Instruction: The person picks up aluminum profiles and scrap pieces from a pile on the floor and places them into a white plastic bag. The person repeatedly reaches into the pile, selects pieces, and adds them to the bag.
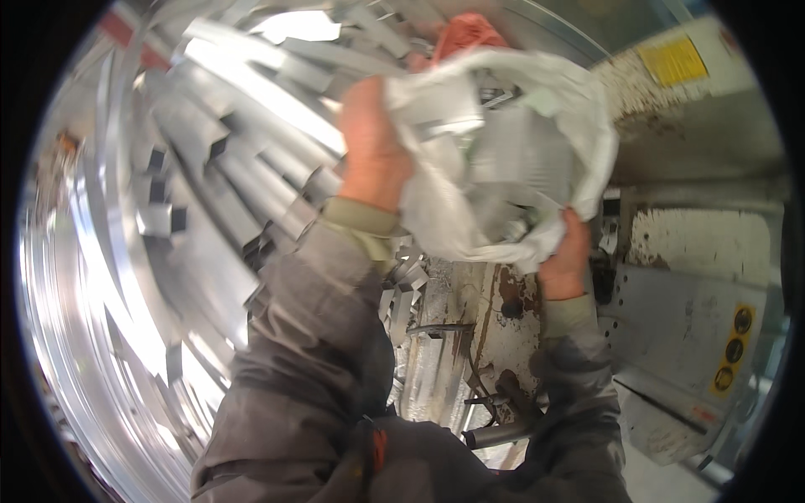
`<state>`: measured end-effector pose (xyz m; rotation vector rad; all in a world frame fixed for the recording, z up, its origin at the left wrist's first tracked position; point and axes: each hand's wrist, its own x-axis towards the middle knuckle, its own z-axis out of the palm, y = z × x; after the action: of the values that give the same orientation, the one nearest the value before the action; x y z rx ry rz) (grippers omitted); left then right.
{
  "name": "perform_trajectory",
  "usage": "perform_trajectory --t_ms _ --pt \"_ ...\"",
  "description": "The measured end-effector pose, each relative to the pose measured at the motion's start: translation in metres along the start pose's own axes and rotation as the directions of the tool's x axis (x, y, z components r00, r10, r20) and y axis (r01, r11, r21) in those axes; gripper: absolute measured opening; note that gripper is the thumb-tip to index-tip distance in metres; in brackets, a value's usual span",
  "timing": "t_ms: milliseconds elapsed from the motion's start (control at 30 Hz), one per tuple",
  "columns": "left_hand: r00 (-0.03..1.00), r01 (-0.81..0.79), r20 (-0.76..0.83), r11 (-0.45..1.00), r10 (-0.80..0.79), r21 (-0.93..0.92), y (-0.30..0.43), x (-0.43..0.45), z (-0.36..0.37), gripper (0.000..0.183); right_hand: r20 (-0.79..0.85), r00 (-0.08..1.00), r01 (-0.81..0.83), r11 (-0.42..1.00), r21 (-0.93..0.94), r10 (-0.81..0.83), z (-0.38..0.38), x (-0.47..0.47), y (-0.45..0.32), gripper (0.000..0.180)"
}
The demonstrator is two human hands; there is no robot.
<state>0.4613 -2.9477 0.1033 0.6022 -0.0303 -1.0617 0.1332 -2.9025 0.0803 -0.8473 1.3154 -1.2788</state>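
Observation:
A white woven sack [434,201] hangs between my two hands, its mouth spread wide towards me. My left hand [371,141] grips the sack's rim on the left side, and my right hand [569,261] holds the rim at the lower right. Inside lie several cut metal profile pieces [522,148], grey and silvery, blurred by motion. A red cloth or bag [468,38] shows just behind the sack's far rim.
Long aluminium profiles [233,188] and cut sections fill the left side. Small metal offcuts [402,289] lie below the sack. At right stands a worn machine housing [679,314] with yellow warning labels; a metal bar [497,434] juts out near my body.

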Motion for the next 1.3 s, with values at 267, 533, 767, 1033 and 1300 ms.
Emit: perform_trajectory --t_ms 267,533,767,1033,1300 --pt "0.982 0.137 -0.136 0.989 -0.129 0.052 0.102 -0.172 -0.075 0.015 0.01 0.998 -0.053 0.986 -0.159 0.055 0.031 -0.123 -0.11 0.057" --pt "0.964 0.227 -0.193 0.945 -0.184 0.236 0.186 -0.304 -0.127 0.009 0.242 0.964 0.153 0.973 -0.17 -0.11 0.069 -0.201 -0.14 0.064" --pt "0.949 0.314 -0.11 0.835 -0.297 0.452 0.139 -0.335 -0.172 0.012 0.129 0.984 0.126 0.992 -0.016 -0.123 0.045 -0.232 -0.085 0.067" --pt "0.973 0.149 -0.187 0.986 -0.133 0.075 0.129 -0.327 -0.152 0.003 0.124 0.986 0.109 0.994 -0.003 -0.108 0.035 -0.228 -0.09 0.066" --pt "0.999 0.019 -0.027 0.998 -0.021 -0.058 0.216 -0.403 -0.132 0.005 0.102 0.958 0.269 0.963 -0.002 -0.267 0.062 -0.314 -0.16 0.056"
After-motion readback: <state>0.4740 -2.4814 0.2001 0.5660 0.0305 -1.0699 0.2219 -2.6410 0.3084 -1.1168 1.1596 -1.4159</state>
